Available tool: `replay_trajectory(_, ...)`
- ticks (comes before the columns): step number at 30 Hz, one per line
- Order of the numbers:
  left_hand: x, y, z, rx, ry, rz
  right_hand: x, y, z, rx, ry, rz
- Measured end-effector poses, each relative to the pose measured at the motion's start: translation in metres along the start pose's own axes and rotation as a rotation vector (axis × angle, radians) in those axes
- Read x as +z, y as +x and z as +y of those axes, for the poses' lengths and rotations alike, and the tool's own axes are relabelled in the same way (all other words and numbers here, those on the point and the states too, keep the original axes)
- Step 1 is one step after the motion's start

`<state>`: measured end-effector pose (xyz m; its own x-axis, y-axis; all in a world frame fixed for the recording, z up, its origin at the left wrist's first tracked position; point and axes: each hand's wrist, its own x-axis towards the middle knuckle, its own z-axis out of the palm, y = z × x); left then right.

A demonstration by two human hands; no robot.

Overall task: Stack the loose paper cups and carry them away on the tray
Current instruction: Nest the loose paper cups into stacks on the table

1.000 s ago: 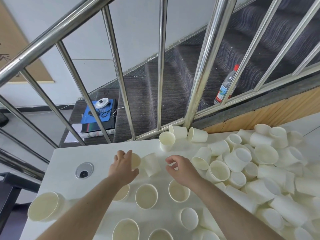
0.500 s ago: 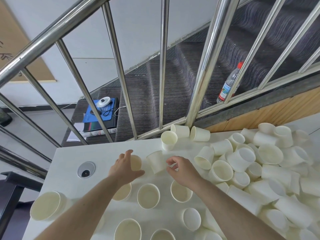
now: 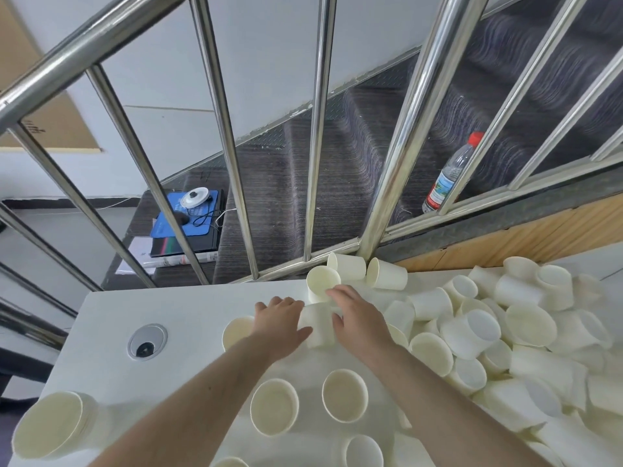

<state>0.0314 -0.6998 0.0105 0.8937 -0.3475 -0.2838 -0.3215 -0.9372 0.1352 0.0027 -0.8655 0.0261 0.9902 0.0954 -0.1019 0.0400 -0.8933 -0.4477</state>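
A white paper cup (image 3: pixel 318 323) lies tilted on the white table (image 3: pixel 101 315), bottom towards me, pressed between my two hands. My left hand (image 3: pixel 279 321) holds its left side with fingers and thumb. My right hand (image 3: pixel 359 320) covers its right side, and its fingertips reach the base of an upright cup (image 3: pixel 322 281) just behind. Another upright cup (image 3: pixel 236 332) stands free to the left of my left hand. A big heap of loose cups (image 3: pixel 505 332) covers the table's right side. A nested stack of cups (image 3: pixel 50 426) lies on its side at the near left. No tray is in view.
Two upright cups (image 3: pixel 274 406) (image 3: pixel 345 396) stand between my forearms. A round cable grommet (image 3: pixel 147 342) sits in the table at left. Steel railing bars (image 3: pixel 397 163) rise right behind the table's far edge. Beyond them are carpeted stairs with a water bottle (image 3: pixel 448 176).
My left hand left the upright cup it touched and moved right onto the tilted cup. My right hand slid forward along that cup. Both hands now close it in from either side.
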Motion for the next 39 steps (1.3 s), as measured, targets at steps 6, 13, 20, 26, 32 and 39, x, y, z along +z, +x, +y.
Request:
replay_trajectory(6,0.004,0.007,0.011,0.054,-0.140,0.052,0.001,0.021,0.010,-0.044,-0.103,-0.106)
replay_trajectory(13,0.005,-0.003,0.015,0.018,-0.402,-0.003,0.013,0.028,0.013,-0.017,-0.108,-0.120)
replay_trajectory(20,-0.024,-0.020,0.004,0.128,-0.129,0.140,0.008,0.019,0.019,0.006,-0.202,-0.084)
replay_trajectory(26,-0.025,-0.025,0.002,0.156,0.201,0.046,-0.002,-0.001,0.019,-0.024,-0.181,-0.150)
replay_trajectory(32,-0.019,-0.025,-0.004,0.173,0.102,-0.023,-0.013,-0.023,0.023,-0.110,-0.159,-0.288)
replay_trajectory(39,-0.031,-0.013,0.001,0.176,-0.043,0.091,-0.023,-0.017,0.026,-0.072,-0.105,-0.115)
